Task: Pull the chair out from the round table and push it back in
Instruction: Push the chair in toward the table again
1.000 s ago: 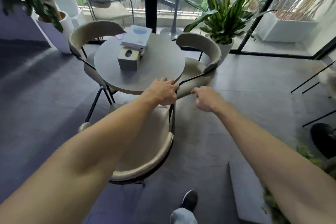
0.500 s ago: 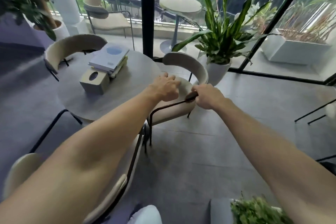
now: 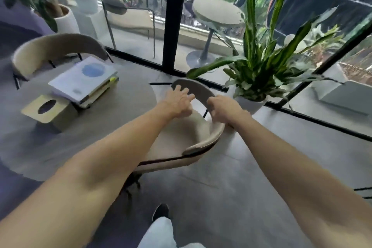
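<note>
Head view: we want both palms set evenly on the curved beige backrest of the black-framed chair, tucked beside the round grey surface, before pulling straight back. Left hand spread open, fingers reaching the rim; right hand half-curled over it, grip not yet closed.

Round table bears tissue box and books (stacked).
</note>
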Motion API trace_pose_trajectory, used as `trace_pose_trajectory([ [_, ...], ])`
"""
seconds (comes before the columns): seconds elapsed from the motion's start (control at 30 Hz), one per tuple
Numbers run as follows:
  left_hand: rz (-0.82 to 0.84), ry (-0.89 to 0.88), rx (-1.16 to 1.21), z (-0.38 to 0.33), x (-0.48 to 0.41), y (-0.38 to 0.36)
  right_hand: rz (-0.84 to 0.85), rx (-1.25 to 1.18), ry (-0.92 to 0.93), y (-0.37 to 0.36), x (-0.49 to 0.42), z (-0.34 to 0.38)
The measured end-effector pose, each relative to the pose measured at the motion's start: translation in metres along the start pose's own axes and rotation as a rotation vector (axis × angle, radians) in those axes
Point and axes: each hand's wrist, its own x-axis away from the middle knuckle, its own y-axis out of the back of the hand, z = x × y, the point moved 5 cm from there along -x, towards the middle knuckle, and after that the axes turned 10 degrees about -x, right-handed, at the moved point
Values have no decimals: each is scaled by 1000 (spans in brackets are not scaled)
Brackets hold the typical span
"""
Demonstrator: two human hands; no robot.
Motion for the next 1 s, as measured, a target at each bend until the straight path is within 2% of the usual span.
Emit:
trace_pose_trajectory([
  [0.23, 71, 189, 23, 18, -87, -7, 26, 89, 216, 28, -116, -46],
  [0.47, 170, 569, 142, 6, -125, -33, 148, 173, 530, 19, -199, -74],
  [0.57, 242, 704, 194, -20, -131, -39, 175, 213, 663, 16, -212, -87],
  [0.8, 277, 931, 296, -93, -125, -33, 224, 288, 886, -10, -225, -113],
  [1.0, 364, 1031, 380, -169, -123, -55, 268, 366, 964, -41, -218, -147],
])
